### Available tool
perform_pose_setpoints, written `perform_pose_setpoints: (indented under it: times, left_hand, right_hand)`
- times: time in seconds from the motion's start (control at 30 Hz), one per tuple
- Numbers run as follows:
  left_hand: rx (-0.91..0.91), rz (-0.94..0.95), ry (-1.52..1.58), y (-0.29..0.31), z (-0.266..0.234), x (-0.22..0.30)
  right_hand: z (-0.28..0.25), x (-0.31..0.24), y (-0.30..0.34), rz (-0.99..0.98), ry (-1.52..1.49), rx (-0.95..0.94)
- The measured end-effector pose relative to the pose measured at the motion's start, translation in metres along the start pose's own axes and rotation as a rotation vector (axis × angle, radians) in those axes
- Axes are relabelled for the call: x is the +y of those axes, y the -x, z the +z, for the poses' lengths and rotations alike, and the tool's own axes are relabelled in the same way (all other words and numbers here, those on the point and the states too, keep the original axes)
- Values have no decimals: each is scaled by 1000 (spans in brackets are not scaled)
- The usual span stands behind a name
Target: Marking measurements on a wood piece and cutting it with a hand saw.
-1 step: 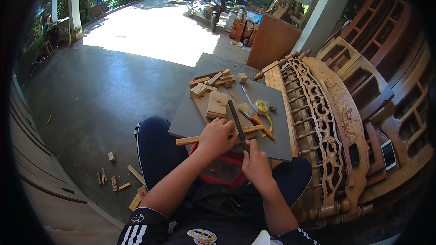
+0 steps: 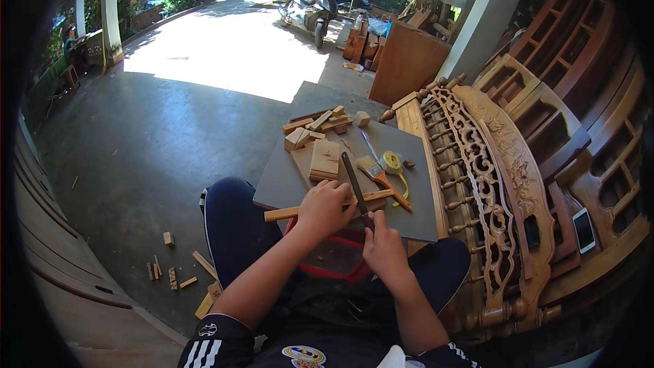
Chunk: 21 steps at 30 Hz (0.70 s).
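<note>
OK, your grey surface (image 2: 421,197) has some room at its R near corner. Your L hand (image 2: 327,207) is clamped on wood strip (image 2: 281,214), L end jutting past near edge; R hand (image 2: 385,240) is wrapped round dark flat tool (image 2: 351,172), angled across strip. Brush (image 2: 385,178) = just beside strip's R end.

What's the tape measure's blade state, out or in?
Out: the yellow blade trails from the tape measure beside the paintbrush.
</note>
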<state>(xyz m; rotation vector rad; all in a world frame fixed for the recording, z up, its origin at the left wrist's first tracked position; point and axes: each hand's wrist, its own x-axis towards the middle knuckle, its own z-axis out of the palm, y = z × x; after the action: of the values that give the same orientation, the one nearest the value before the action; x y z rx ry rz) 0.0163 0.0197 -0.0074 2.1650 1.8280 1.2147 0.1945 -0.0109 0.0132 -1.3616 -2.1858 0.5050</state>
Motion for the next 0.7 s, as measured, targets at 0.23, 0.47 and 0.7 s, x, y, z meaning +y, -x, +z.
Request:
perform_pose_setpoints:
  times: [0.23,0.47,0.7]
  left_hand:
    - [-14,2,-24,-2,-1,3]
    - [-71,-12,-29,-4,-3,4]
    - [-69,-26,-11,-3,-4,1]
  right_hand:
    - [-1,0,2,20,7,6]
    - [-3,-4,-2,77,31,-49]
    - [0,-5,-1,55,81,-53]
